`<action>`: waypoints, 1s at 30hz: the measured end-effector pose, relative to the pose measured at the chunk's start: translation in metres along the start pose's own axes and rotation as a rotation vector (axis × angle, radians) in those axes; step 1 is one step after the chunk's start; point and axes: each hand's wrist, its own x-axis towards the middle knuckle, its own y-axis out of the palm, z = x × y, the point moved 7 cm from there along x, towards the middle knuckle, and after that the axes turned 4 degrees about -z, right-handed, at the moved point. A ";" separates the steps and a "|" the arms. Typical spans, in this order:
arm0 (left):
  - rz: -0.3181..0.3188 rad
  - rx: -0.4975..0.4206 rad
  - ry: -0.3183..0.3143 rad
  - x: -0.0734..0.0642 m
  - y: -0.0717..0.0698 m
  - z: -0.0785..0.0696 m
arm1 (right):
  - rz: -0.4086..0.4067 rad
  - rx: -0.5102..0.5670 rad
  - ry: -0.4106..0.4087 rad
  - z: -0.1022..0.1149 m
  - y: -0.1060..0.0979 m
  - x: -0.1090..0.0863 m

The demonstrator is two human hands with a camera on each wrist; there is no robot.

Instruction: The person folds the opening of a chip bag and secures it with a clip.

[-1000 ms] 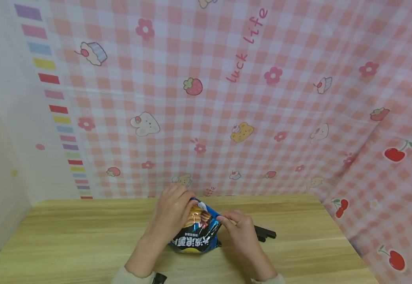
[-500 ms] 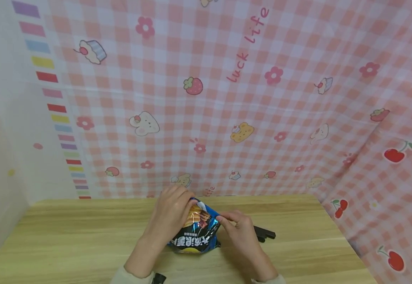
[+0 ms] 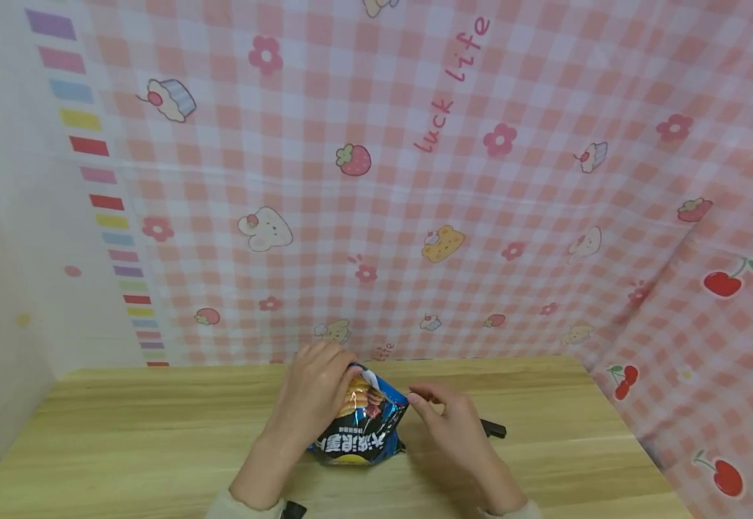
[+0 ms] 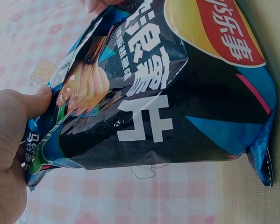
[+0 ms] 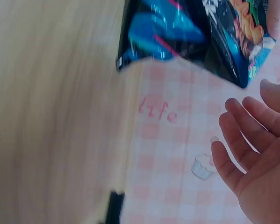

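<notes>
A black and blue bag of potato chips [image 3: 359,425] stands tilted on the wooden table, printed with yellow chips and white characters. My left hand [image 3: 314,386] grips its upper left edge, and in the left wrist view the thumb [image 4: 37,100] presses on the foil from the front. Just off the bag's upper right corner is my right hand [image 3: 450,425]. In the right wrist view this hand [image 5: 259,140] has loosely spread fingers with nothing between them, and a gap shows between it and the bag's corner [image 5: 242,79].
A black bar-shaped object [image 3: 494,429] lies on the table [image 3: 156,432] to the right, partly hidden behind my right hand. Pink checked cloth [image 3: 382,202] hangs at the table's back edge and along the right side.
My right hand has let go of the bag's upper right corner and moved slightly right, covering more of the black object. My left hand keeps its hold.
</notes>
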 end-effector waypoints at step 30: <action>0.008 0.000 0.001 0.000 -0.001 -0.001 | 0.296 -0.514 -0.196 -0.079 -0.052 -0.015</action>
